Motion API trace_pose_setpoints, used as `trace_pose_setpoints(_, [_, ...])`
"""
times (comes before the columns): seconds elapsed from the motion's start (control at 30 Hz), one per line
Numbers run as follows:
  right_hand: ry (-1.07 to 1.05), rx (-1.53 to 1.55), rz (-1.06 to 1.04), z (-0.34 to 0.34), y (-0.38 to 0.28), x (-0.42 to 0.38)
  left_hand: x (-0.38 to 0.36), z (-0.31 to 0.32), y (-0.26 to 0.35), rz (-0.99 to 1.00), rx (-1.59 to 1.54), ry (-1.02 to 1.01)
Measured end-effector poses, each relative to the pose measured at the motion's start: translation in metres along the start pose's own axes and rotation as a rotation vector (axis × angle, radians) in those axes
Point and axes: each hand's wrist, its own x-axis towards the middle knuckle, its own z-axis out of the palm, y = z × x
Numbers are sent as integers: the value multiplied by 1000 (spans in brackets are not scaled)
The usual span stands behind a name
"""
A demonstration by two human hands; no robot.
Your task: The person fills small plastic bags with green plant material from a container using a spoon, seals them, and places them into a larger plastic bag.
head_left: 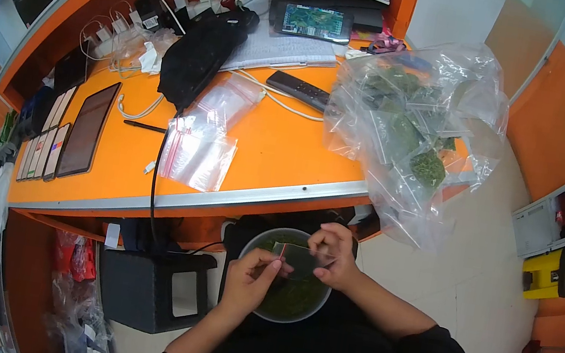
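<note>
Between my two hands is a small clear zip-lock bag (299,259) with dark green stuff showing in or through it. My left hand (254,275) pinches the end with the red zip line. My right hand (335,254) is closed at the opposite end, its fingertips slightly blurred. Right under both hands, in my lap, sits a round bowl (283,319) of loose green, leafy-looking material. On the desk, a big clear plastic bag (398,195) holds several small zip bags with green contents. Flat zip-lock bags (201,156) lie near the desk's front edge.
The orange desk (286,155) has a metal front edge. On it are a tablet (88,131), several phones, a remote control (299,90), a black pouch (202,53), chargers and cables. A phone (313,23) with a lit screen stands behind. A black stool (150,289) is at my left.
</note>
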Motion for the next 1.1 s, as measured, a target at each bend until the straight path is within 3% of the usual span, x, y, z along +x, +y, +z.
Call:
trace_pose_setpoints(0.17, [-38, 77, 121, -4, -17, 11, 4, -1, 1, 28, 121, -44])
trace_pose_setpoints(0.23, [-22, 96, 137, -1, -17, 13, 6, 4, 4, 133, 315, -12])
trace_pose_setpoints(0.3, [231, -238, -110, 8, -13, 17, 5, 5, 8, 104, 286, 30])
trace_pose_setpoints(0.33, [233, -238, -109, 8, -17, 18, 4, 4, 9, 75, 258, 74])
trace_pose_setpoints(0.4, [400, -895, -343, 5, -36, 22, 4, -1, -2, 72, 205, 98])
trace_pose_setpoints(0.47, [280, -910, -350, 6, -54, 30, 3, -3, -6, 76, 152, 124])
trace_pose_setpoints(0.53, [-211, -1045, -150, 15, -75, 45, 1, 0, -6, 80, 50, 121])
trace_pose_setpoints(0.57, [-232, -1022, -82, 21, -80, 52, 1, -1, -3, 80, 52, 120])
trace_pose_setpoints(0.63, [-320, -966, -49, 24, -76, 54, 2, -4, 1, 382, 618, -27])
trace_pose_setpoints(0.7, [-475, -917, -50, 24, -72, 55, 0, 0, 1, 338, 602, -45])
trace_pose_setpoints(0.77, [-509, -899, -37, 22, -73, 56, -3, 1, 6, 232, 570, -63])
trace_pose_setpoints(0.9, [-591, -752, 11, 13, -74, 57, -3, -2, 4, 316, 475, -135])
trace_pose_setpoints(0.97, [-593, -783, 12, 13, -81, 57, -5, -3, 1, 214, 320, -143])
trace_pose_setpoints(1.03, [-598, -814, 10, 14, -80, 56, -6, 0, 9, 262, 403, -131])
trace_pose_setpoints(1.1, [-494, -810, -143, 18, -69, 49, -7, 4, 14, 310, 488, -119])
